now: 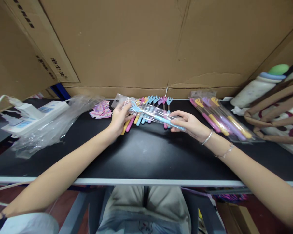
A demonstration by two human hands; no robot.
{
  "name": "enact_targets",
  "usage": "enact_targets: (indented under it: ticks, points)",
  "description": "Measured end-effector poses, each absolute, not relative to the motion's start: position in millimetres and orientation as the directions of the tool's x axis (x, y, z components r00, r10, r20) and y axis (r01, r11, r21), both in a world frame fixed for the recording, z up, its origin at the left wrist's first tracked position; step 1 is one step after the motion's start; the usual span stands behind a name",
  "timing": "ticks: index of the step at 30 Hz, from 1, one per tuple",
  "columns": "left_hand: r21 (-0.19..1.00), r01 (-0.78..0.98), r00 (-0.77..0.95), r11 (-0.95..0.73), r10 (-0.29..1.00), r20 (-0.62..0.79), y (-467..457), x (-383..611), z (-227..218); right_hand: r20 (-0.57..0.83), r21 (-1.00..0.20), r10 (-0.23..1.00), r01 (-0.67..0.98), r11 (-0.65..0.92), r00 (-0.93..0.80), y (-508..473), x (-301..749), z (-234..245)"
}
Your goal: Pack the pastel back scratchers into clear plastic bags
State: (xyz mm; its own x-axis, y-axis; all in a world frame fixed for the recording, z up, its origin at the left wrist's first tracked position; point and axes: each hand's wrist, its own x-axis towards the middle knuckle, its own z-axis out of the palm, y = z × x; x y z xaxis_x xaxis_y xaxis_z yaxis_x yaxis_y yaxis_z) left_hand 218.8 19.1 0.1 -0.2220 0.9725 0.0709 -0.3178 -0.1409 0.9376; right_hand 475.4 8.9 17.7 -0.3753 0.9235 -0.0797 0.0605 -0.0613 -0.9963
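We see both hands meeting at the centre of the frame, above a black worktop (141, 152). Between them they hold a clear sleeve (148, 112) with a blue clawed stick (161, 119) inside it. It sits slanted, claw end up-left, handle end down-right. The left hand (119, 118) has its fingers curled and pinching the sleeve's claw end. The right hand (190, 125) pinches the handle end between thumb and fingertips, and two thin bracelets (207, 138) sit at that wrist.

Just behind the sleeve, a loose row of coloured sticks (153, 100) lies fanned on the worktop, and the sleeve and both hands partly hide it. To the centre-right lie the bagged sticks (219, 118) in pink, yellow and purple. Just left of the left hand is a small heap of pink cards (101, 110).

At the left edge, crumpled clear film (51, 126) drapes over a white power strip (31, 117). At the right edge stand a white bottle (261, 86) and a striped bag (278, 113) with brown handles. A cardboard wall (148, 45) closes off the back of the worktop.
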Motion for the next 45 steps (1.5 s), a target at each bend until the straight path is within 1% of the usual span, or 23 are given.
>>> enact_targets:
  ticks: [6,9,13,18,21,25,28,30,32,35,40,45]
  points:
    - [0.954,-0.271,-0.219,-0.13,0.973,0.07,19.7,218.3,-1.0,-0.102,-0.993,0.911,0.095,-0.069,-0.4,13.6,479.7,13.2]
    - [0.961,-0.242,-0.217,-0.136,0.973,0.084,18.7,218.4,-0.2,-0.126,-0.985,0.883,0.16,-0.059,-0.452,13.6,481.9,17.0]
    - [0.965,-0.222,-0.163,-0.142,0.981,0.106,15.7,218.7,-0.2,-0.138,-0.965,0.818,0.26,0.015,-0.559,13.4,490.7,28.1]
    - [0.97,-0.2,-0.086,-0.137,0.989,0.122,12.0,220.6,-2.0,-0.232,-0.95,0.686,0.312,-0.008,-0.689,13.9,498.9,34.2]
    - [0.976,-0.177,-0.057,-0.127,0.991,0.119,11.7,221.9,-3.6,-0.254,-0.943,0.663,0.333,-0.008,-0.704,12.6,495.7,32.8]
    - [0.976,-0.183,-0.077,-0.119,0.991,0.106,12.5,224.4,-6.1,-0.29,-0.936,0.649,0.35,-0.039,-0.703,7.4,488.0,30.5]
    - [0.979,-0.181,-0.072,-0.099,0.994,0.087,11.2,227.6,-5.8,-0.343,-0.921,0.606,0.383,-0.067,-0.718,1.6,484.4,29.1]
    - [0.983,-0.166,-0.039,-0.082,0.996,0.077,9.4,229.2,-4.2,-0.381,-0.908,0.565,0.41,-0.081,-0.732,-2.1,482.9,28.3]
    - [0.987,-0.145,0.015,-0.065,0.998,0.068,7.8,229.7,-1.8,-0.39,-0.905,0.541,0.42,-0.073,-0.745,-5.0,481.9,28.1]
    - [0.99,-0.125,0.058,-0.063,0.996,0.071,7.3,229.0,1.0,-0.358,-0.91,0.553,0.414,-0.026,-0.752,-7.1,481.0,29.2]
    - [0.988,-0.114,0.005,-0.104,0.994,0.105,10.1,227.7,-0.3,-0.323,-0.911,0.574,0.411,0.027,-0.752,-7.5,479.0,30.7]
    - [0.988,-0.053,-0.061,-0.143,0.988,0.14,11.1,228.5,-2.2,-0.31,-0.908,0.619,0.418,0.034,-0.722,-4.1,478.1,27.4]
